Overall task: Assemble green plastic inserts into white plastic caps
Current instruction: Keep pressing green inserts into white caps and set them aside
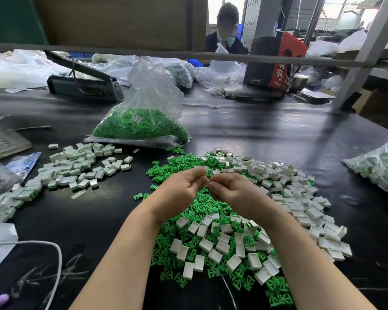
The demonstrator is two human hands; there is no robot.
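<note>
Green inserts (211, 249) lie heaped on the black table (267, 130) right under my wrists, mixed with loose white caps (300, 204) that spread off to the right. From the head camera, my left hand (182, 189) and right hand (231, 189) meet above this heap, knuckles up, fingers curled inward so the fingertips of both come together at one spot. Something small and pale shows between the tips, but my fingers hide most of it and I cannot tell whether it is a cap, an insert or both; I also cannot tell which hand really grips it.

To the left lies a separate spread of assembled caps (76, 168), white with green showing at their edges. Behind the heap stands a clear plastic bag of green inserts (141, 124), its top open and crumpled. At the right edge sits another clear bag of white pieces (381, 166). A white cable (54, 260) loops over the table's near left. Across the table a person (224, 34) sits.
</note>
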